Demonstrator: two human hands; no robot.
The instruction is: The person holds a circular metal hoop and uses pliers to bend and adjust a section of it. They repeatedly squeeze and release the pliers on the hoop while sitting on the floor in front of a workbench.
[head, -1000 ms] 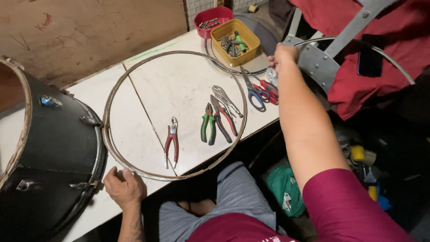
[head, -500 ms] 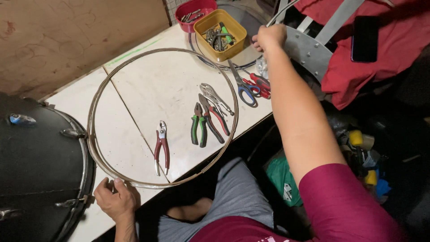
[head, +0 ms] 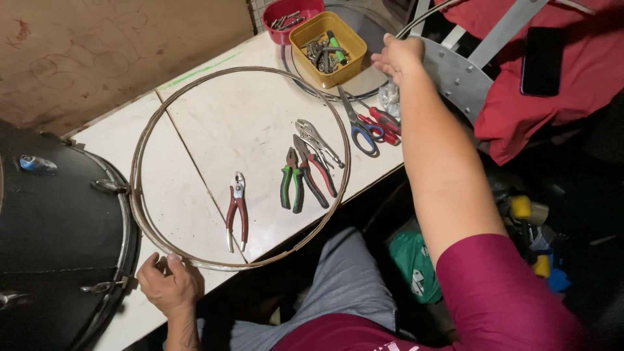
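Metal, thin and dull, forms the large hoop (head: 195,88) that lies flat on the pale surface (head: 214,130), and we hold it at its near edge with our left hand (head: 170,286). The fingers (head: 174,260) of that hand curl shut over the hoop's rim at the surface's front edge, so the hoop passes under the fingertips while the rest of the ring spreads away from us. Inside the ring lie red-handled pliers (head: 237,211), green-handled pliers (head: 292,187), a red-and-black pair (head: 314,172) and silver locking pliers (head: 318,140).

Our right hand (head: 398,57) reaches far out, well apart from the large hoop, to the back right of the surface. Its fingers (head: 383,60) are bent, just beside a second thin hoop (head: 312,88) that rings the yellow tray (head: 328,42) of small metal parts; we cannot tell whether they grip anything. Blue-handled scissors (head: 359,127) and red-handled cutters (head: 383,123) lie below that hand. A red bowl (head: 289,13) sits behind the tray. A black drum (head: 58,240) stands to the left, just beside the large hoop.
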